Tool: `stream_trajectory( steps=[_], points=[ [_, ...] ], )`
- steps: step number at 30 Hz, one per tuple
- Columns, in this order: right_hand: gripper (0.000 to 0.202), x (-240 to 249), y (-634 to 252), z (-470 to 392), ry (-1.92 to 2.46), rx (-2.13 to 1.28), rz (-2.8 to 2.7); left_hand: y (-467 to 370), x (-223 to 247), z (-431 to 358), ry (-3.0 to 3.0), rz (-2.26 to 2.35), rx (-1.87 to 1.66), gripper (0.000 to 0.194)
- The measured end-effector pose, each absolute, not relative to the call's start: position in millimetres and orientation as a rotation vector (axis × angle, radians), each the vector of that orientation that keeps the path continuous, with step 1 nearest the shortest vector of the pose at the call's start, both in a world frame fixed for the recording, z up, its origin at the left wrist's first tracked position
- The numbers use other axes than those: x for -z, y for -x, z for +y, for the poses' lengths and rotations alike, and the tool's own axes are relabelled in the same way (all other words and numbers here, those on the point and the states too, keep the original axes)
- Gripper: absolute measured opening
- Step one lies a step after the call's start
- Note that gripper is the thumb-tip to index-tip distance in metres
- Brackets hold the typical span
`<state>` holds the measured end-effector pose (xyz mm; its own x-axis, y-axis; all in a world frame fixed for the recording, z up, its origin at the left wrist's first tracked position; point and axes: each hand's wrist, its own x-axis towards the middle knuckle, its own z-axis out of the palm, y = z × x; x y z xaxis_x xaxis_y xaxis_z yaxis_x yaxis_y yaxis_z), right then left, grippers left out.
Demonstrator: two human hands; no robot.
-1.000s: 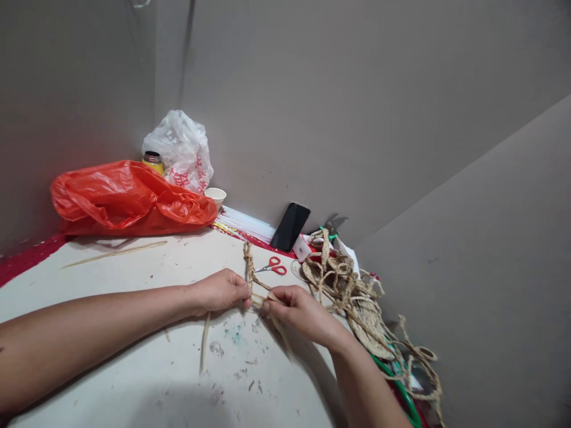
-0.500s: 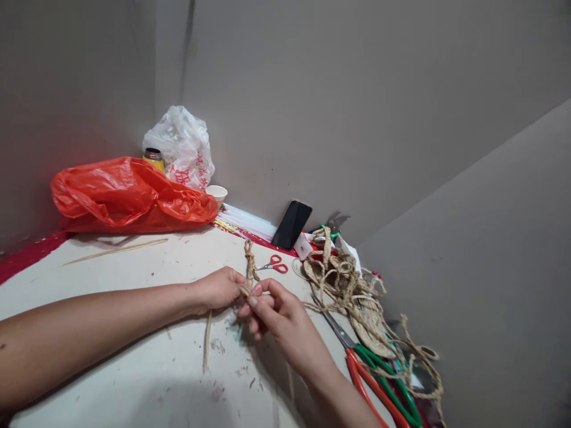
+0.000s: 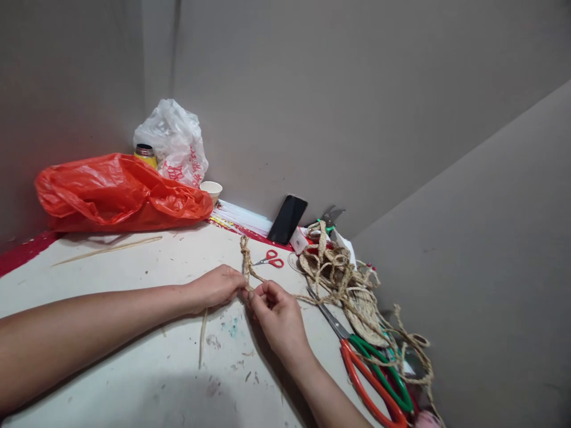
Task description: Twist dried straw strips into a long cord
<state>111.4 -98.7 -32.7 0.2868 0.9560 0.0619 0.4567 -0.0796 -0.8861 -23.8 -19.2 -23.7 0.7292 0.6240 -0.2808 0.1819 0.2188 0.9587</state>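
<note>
A braided straw cord (image 3: 245,257) rises from between my hands, its knotted looped end lying on the pale tabletop. My left hand (image 3: 220,286) pinches the cord's lower part, with a loose straw strand (image 3: 203,339) hanging beneath it. Close beside it, my right hand (image 3: 275,312) is closed on the same cord, thumb against fingers; the fingertips nearly touch those of my left hand. Small red-handled scissors (image 3: 271,258) lie just beyond my right hand. A thin braid runs from the cord toward the pile on the right.
Large scissors (image 3: 372,368) with orange and green handles lie at right beside a tangle of braided cord (image 3: 343,279). A black phone (image 3: 288,219) leans near the wall. Farther left are a white cup (image 3: 211,190), a red plastic bag (image 3: 120,193) and a yellow jar (image 3: 145,156).
My right hand's fingers have closed in around the cord, and its wrist has moved slightly left and down. The whole view has shifted a little.
</note>
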Motion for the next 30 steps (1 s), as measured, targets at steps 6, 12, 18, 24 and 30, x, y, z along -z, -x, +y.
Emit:
stream_trajectory(
  steps=[6, 12, 18, 24, 30],
  points=[
    [0.014, 29.1, -112.1, -99.2, 1.755, -0.628, -1.372, 22.4, 21.3, -20.2, -1.386, 0.711, -0.338, 0.020],
    [0.017, 23.9, -114.5, -102.9, 1.735, -0.670, -1.443, 21.2, 24.1, -21.3, -1.404, 0.680, -0.396, 0.021],
    [0.024, 2.6, -130.2, -104.3, 1.722, -0.657, -1.382, 22.9, 24.2, -20.9, -1.408, 0.731, -0.354, 0.022],
    [0.025, 12.2, -140.8, -93.9, 1.670, -1.087, -1.336, 22.7, 27.5, -18.7, -1.483, 0.698, -0.356, 0.026],
    [0.023, 16.9, -144.5, -90.7, 1.600, -1.158, -1.394, 21.8, 34.4, -16.2, -1.521, 0.688, -0.337, 0.023]
  ],
)
